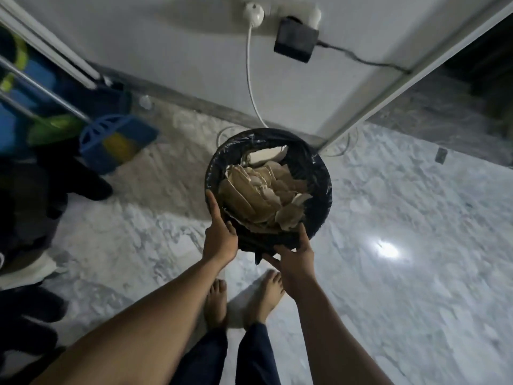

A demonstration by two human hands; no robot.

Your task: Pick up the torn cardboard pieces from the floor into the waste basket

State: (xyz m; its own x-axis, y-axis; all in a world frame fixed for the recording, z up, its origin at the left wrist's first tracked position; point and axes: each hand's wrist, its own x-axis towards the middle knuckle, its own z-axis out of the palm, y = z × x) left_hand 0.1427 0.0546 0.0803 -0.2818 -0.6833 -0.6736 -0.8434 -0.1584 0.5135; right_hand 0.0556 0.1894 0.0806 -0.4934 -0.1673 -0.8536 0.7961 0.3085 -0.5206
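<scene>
Since the torn cardboard pieces (258, 195) are heaped inside the waste basket (324, 184), filling it nearly to the rim, the collecting is judged to be all but done. No loose piece is seen on the part of the floor that is in view; what lies outside the frame cannot be told. The basket, lined with a black bag (302, 159), is held at its near side by 2 hands. The left hand (220, 237) is closed on the rim, and the right hand (294, 259) is curled under the near edge with the thumb raised against the bag. Whether the basket is lifted or stands on the floor cannot be told for certain. Below it, 2 bare feet (216, 301) are planted on a pale, glossy marble floor (402, 245), in which a light is mirrored. Behind the basket, a white wall (166, 45) carries a white cable (249, 87) and a black adapter (294, 40). A blue plastic cleaning tool (116, 143) lies to the left.
</scene>
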